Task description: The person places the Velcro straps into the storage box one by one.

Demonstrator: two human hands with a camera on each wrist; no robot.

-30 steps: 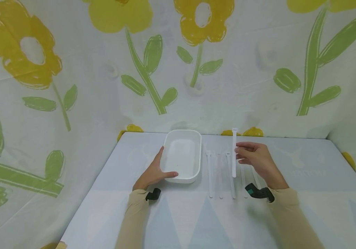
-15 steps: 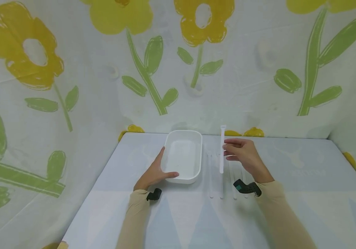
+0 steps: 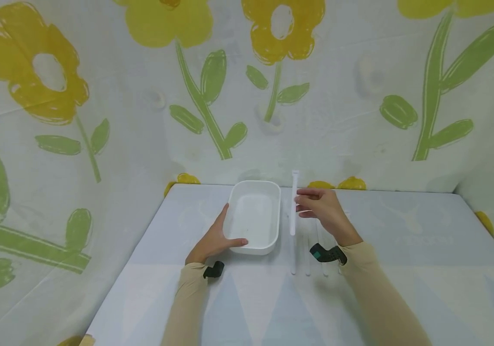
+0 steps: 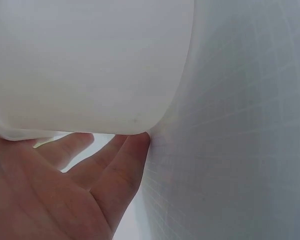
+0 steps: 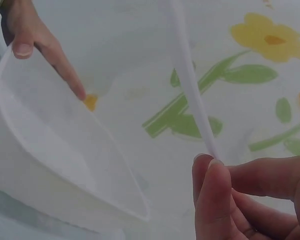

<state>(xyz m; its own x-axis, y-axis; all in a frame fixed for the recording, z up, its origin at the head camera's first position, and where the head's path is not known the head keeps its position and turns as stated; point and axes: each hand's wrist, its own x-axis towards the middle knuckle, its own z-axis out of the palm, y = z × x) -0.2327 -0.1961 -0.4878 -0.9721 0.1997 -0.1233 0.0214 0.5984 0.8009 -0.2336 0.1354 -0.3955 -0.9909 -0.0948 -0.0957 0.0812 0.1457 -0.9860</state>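
1. The largest thing is the flowered cloth (image 3: 338, 96), hanging behind the table's far edge and along its sides.
2. The table (image 3: 428, 240) carries everything else; pale blue shapes are printed toward its near edge.
3. Two beige sleeves (image 3: 186, 302) reach in from the near edge, one for each arm.
4. The white tray (image 3: 253, 216) sits close to the table's far edge, left of that edge's middle. It and the hand on it have kept their place.
5. The left hand (image 3: 211, 242) grips the tray's near left corner, thumb hooked over the rim and fingers along the outer left wall.
6. The right hand (image 3: 325, 211) pinches a strip between thumb and fingertips. It has moved leftward over the last second, toward the table's left edge, from the right part of the row.
7. The white strip (image 3: 293, 206) in that pinch is held up off the table, its wider head toward the far edge. It now stands just beside the tray's right rim, apart from it and outside; the gap between them has narrowed.
8. Several loose strips (image 3: 308, 254) lie side by side right of the tray, their ends toward the near edge; the right arm partly hides them, so the count is unclear.
9. Smallest are the black wrist devices (image 3: 214, 270), one per wrist.
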